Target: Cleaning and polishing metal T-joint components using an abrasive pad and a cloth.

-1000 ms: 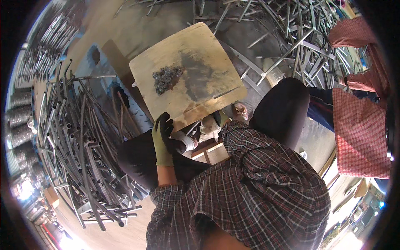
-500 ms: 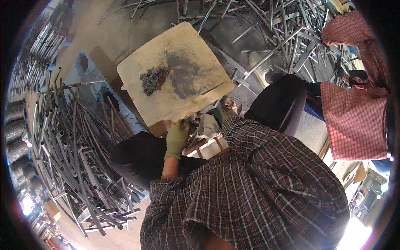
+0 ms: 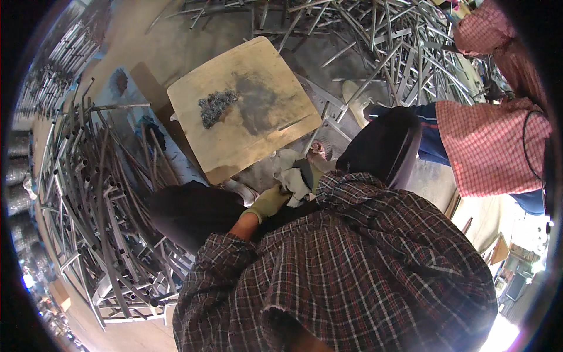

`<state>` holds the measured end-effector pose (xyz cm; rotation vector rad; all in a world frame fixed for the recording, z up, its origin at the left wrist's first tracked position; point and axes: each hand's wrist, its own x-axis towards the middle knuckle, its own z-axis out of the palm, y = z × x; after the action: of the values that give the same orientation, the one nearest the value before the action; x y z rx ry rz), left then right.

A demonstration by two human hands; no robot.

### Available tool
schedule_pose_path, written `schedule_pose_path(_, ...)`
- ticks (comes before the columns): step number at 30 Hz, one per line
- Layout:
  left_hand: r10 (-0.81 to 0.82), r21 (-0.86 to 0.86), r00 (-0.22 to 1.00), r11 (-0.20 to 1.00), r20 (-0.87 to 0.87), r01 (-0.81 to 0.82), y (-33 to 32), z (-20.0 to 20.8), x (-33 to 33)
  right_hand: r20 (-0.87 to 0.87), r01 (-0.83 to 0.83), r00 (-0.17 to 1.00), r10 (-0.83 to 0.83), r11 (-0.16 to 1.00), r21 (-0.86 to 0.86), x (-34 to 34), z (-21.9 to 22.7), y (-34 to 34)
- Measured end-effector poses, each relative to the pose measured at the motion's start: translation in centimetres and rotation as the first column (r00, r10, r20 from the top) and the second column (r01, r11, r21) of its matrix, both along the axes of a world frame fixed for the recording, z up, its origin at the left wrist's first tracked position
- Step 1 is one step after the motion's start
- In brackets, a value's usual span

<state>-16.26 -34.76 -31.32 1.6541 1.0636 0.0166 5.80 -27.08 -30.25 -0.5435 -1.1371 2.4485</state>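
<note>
My left hand (image 3: 270,202), in a pale yellow-green work glove, is closed at the near edge of a crumpled light-grey cloth (image 3: 290,176). Close to my lap, the cloth hangs between my knees. Only a small gloved part of my right hand (image 3: 317,175) shows at the cloth's right side; my plaid sleeve hides the rest, fingers included. A dark patch lies between cloth and right glove, too small to name. Just beyond my hands is a square wooden board (image 3: 193,126), with a heap of dark metal shavings (image 3: 217,108) and a black smudge on top.
Bent metal tubes (image 3: 111,223) pile up on my left, beside a blue panel (image 3: 120,88). More tubes and bars (image 3: 404,53) lie scattered at the far right. Another person in a red checked garment (image 3: 489,141) is close by on my right.
My left hand has drawn back from the board's near edge toward my lap and the cloth. The person on the right has shifted slightly.
</note>
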Motion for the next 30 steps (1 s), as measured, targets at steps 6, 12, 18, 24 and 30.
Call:
schedule_pose_path(6,0.300,0.058,0.949,0.950,0.096,-0.307,0.2,4.4,-0.4,-0.044,-0.078,0.995,0.084,0.990,0.121,-0.1,-0.8,0.4)
schedule_pose_path(12,0.226,0.256,0.939,0.921,0.258,-0.292,1.3,9.8,-2.4,-0.082,0.489,0.828,-0.554,0.786,-0.378,-2.1,2.3,-3.2)
schedule_pose_path(18,0.247,0.233,0.927,0.920,0.284,-0.316,-0.9,16.4,-3.5,0.119,0.590,0.805,-0.581,0.806,-0.058,-2.7,10.0,-5.1)
schedule_pose_path(24,0.368,0.052,0.884,0.916,0.288,-0.398,-4.0,17.8,-3.9,-0.096,0.589,0.806,-0.584,0.807,0.036,-5.0,15.9,-6.9)
schedule_pose_path(30,0.293,0.161,0.936,0.932,0.195,-0.325,-4.3,16.2,-3.7,-0.067,0.529,0.845,-0.531,0.812,0.247,-4.8,12.8,-6.7)
